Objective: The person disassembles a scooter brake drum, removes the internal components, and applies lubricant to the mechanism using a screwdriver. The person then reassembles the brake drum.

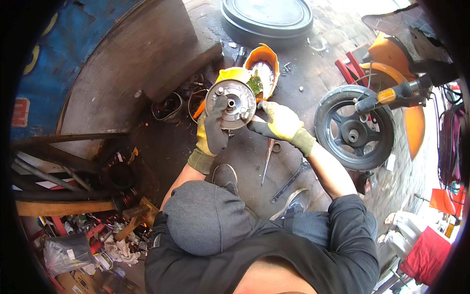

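My gloved left hand (pixel 211 128) holds a round metal hub plate (pixel 237 93) upright, with fingers against its face near the centre. My gloved right hand (pixel 278 122) is closed at the plate's right edge; what exactly its fingers grip is unclear. Behind the plate are a yellow container (pixel 230 73) and a cut orange container (pixel 273 73) with greenish contents. Below my right hand a screwdriver (pixel 268 159) lies on the floor near a small round part (pixel 276 147). A long dark metal bar (pixel 289 182) lies by my right foot.
A black wheel (pixel 327 132) and scooter fork (pixel 396 93) are at the right. A large dark round lid (pixel 267 19) sits at the back. Buckets (pixel 166 115) stand left of the plate; a wooden beam (pixel 63 208) and cluttered scrap fill the lower left. Red cloth (pixel 426 255) is at lower right.
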`<act>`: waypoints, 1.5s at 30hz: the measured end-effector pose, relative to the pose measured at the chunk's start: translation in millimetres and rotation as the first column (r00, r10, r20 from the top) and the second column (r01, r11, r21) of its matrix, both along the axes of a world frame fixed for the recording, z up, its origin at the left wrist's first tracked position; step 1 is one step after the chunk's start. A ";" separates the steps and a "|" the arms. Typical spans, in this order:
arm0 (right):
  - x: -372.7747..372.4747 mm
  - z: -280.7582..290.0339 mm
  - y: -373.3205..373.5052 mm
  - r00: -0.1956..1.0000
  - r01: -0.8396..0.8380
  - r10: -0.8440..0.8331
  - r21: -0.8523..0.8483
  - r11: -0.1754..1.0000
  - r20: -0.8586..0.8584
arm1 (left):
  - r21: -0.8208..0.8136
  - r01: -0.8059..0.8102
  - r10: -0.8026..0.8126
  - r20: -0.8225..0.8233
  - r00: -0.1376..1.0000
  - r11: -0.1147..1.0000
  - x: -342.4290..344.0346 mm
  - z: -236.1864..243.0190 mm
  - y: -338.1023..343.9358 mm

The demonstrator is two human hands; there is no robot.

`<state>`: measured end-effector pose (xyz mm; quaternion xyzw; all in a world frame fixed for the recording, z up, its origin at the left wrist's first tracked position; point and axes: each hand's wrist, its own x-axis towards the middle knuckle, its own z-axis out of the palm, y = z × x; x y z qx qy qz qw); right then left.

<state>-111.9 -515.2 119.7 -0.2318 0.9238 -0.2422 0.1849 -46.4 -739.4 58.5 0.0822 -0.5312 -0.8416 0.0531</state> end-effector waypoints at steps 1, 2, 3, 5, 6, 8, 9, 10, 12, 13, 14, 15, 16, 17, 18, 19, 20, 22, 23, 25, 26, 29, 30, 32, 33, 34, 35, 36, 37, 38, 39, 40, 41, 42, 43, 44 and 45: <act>-2.8 2.1 2.7 0.997 -0.080 0.081 -0.093 0.992 0.010 | 0.044 0.018 -0.019 0.018 1.000 0.999 -2.6 3.0 -0.6; -8.2 4.4 5.0 0.967 -0.114 0.176 -0.304 0.946 0.182 | 0.092 0.041 -0.046 0.048 0.998 0.995 -3.5 6.4 0.8; -10.1 6.5 7.1 0.912 -0.096 0.277 -0.500 0.861 0.303 | 0.149 0.043 -0.064 0.138 0.988 0.988 -2.3 10.1 2.7; -16.5 10.4 9.2 0.722 0.198 0.266 -0.559 0.805 0.639 | 0.220 0.083 -0.107 0.101 0.989 0.972 -3.4 16.7 7.4; -16.7 11.6 9.2 0.599 0.318 0.335 -0.600 0.734 0.727 | 0.138 0.074 -0.083 0.060 0.995 0.988 -3.6 19.1 9.0; -14.5 10.5 4.7 0.363 0.612 0.342 -0.499 0.614 0.867 | 0.135 0.119 -0.126 0.039 0.991 0.984 -1.0 22.8 7.4; -12.3 8.4 1.2 0.285 0.712 0.309 -0.416 0.566 0.907 | -0.118 0.115 -0.113 0.017 0.993 0.986 -0.5 23.6 6.4; -9.2 6.0 -1.6 0.296 0.717 0.324 -0.433 0.546 0.899 | -0.358 0.106 -0.133 -0.051 0.990 0.928 0.2 24.1 3.2; -4.6 0.2 -7.1 0.349 0.725 0.339 -0.481 0.493 0.874 | -0.655 0.063 -0.182 -0.115 0.977 0.753 3.2 24.3 -0.4; -3.9 -2.6 -8.4 0.364 0.741 0.263 -0.448 0.500 0.894 | -0.657 0.041 -0.188 -0.154 0.970 0.753 5.0 23.9 -0.9; -4.1 -5.5 -9.8 0.386 0.720 0.266 -0.469 0.511 0.883 | -0.669 0.014 -0.181 -0.180 0.967 0.743 6.0 23.3 -1.5; -4.5 -7.8 -10.0 0.410 0.714 0.238 -0.472 0.517 0.880 | -0.690 -0.028 -0.173 -0.221 0.960 0.723 6.7 22.6 -1.5; -3.7 -9.8 -9.9 0.430 0.686 0.241 -0.488 0.539 0.870 | -0.709 -0.032 -0.167 -0.210 0.963 0.705 7.6 22.1 -1.9; -2.7 -11.5 -9.6 0.450 0.676 0.212 -0.486 0.554 0.867 | -0.737 -0.046 -0.163 -0.210 0.964 0.675 8.4 21.8 -2.6; -1.6 -12.8 -9.5 0.476 0.671 0.183 -0.490 0.556 0.860 | -0.763 -0.064 -0.166 -0.220 0.961 0.643 8.6 21.5 -3.3; -0.2 -13.9 -9.4 0.473 0.674 0.173 -0.481 0.560 0.864 | -0.791 -0.074 -0.174 -0.224 0.959 0.607 8.4 21.1 -4.1; 1.2 -14.9 -9.4 0.473 0.683 0.162 -0.477 0.553 0.866 | -0.817 -0.088 -0.189 -0.235 0.954 0.570 8.3 20.6 -4.9; 3.4 -16.5 -9.6 0.494 0.669 0.145 -0.482 0.566 0.857 | -0.836 -0.115 -0.191 -0.253 0.948 0.536 8.2 19.2 -5.2; 3.7 -17.1 -9.9 0.515 0.648 0.138 -0.490 0.583 0.846 | -0.832 -0.126 -0.181 -0.261 0.948 0.540 8.6 18.2 -4.8; 2.8 -17.8 -10.4 0.560 0.609 0.127 -0.510 0.607 0.819 | -0.790 -0.105 -0.164 -0.253 0.954 0.604 8.0 15.9 -3.1; 2.5 -17.9 -10.9 0.543 0.606 0.122 -0.488 0.628 0.831 | -0.746 -0.073 -0.155 -0.232 0.960 0.662 8.2 14.5 -2.1; 1.4 -16.8 -12.1 0.535 0.605 0.116 -0.475 0.639 0.837 | -0.687 -0.008 -0.139 -0.159 0.978 0.726 7.4 9.8 -0.6; 1.6 -16.1 -12.8 0.558 0.603 0.120 -0.500 0.622 0.821 | -0.700 0.001 -0.140 -0.142 0.980 0.714 7.1 8.2 -0.8; 2.8 -14.4 -13.3 0.564 0.618 0.113 -0.509 0.598 0.818 | -0.776 -0.083 -0.155 -0.228 0.961 0.625 6.3 4.7 -1.1; 3.8 -13.8 -13.8 0.547 0.638 0.102 -0.493 0.592 0.831 | -0.813 -0.132 -0.170 -0.272 0.947 0.567 6.6 3.1 -1.5; 4.2 -13.3 -13.3 0.555 0.619 0.148 -0.525 0.585 0.819 | -0.671 -0.040 -0.116 -0.186 0.976 0.741 4.8 0.8 0.4; 4.9 -13.1 -13.4 0.531 0.645 0.093 -0.473 0.600 0.842 | -0.483 0.031 -0.083 -0.087 0.993 0.875 2.8 -1.2 3.1; 5.2 -13.3 -13.2 0.535 0.629 0.100 -0.474 0.616 0.839 | -0.405 0.061 -0.085 -0.041 0.996 0.912 2.8 -1.8 2.3; 5.0 -13.6 -13.0 0.529 0.633 0.069 -0.447 0.632 0.846 | -0.322 0.082 -0.085 0.005 0.996 0.943 2.0 -2.4 3.4; 5.7 -14.4 -13.4 0.537 0.625 0.101 -0.476 0.619 0.837 | -0.379 0.087 -0.097 -0.007 0.995 0.921 2.9 -2.0 2.6; 5.5 -15.0 -13.3 0.537 0.637 0.093 -0.476 0.606 0.838 | -0.471 0.075 -0.108 -0.044 0.993 0.879 3.3 -1.5 2.0; 5.8 -15.9 -14.1 0.545 0.643 0.096 -0.489 0.589 0.833 | -0.558 0.052 -0.117 -0.081 0.990 0.829 4.5 -0.5 1.4; 5.9 -16.3 -14.3 0.554 0.642 0.077 -0.485 0.594 0.829 | -0.669 0.003 -0.131 -0.141 0.981 0.743 7.8 1.3 -0.5; 5.8 -16.4 -14.5 0.571 0.635 0.069 -0.493 0.594 0.818 | -0.760 -0.085 -0.152 -0.235 0.960 0.644 8.3 2.4 -1.6; 6.5 -16.2 -14.7 0.584 0.616 0.066 -0.495 0.613 0.809 | -0.772 -0.050 -0.159 -0.194 0.968 0.634 9.1 3.2 -2.5; 6.1 -15.2 -13.7 0.598 0.605 0.053 -0.493 0.626 0.800 | -0.778 -0.044 -0.167 -0.189 0.968 0.626 8.6 3.5 -3.4; 6.1 -14.0 -12.5 0.608 0.581 0.045 -0.484 0.654 0.792 | -0.785 -0.036 -0.178 -0.185 0.967 0.618 7.9 3.2 -3.3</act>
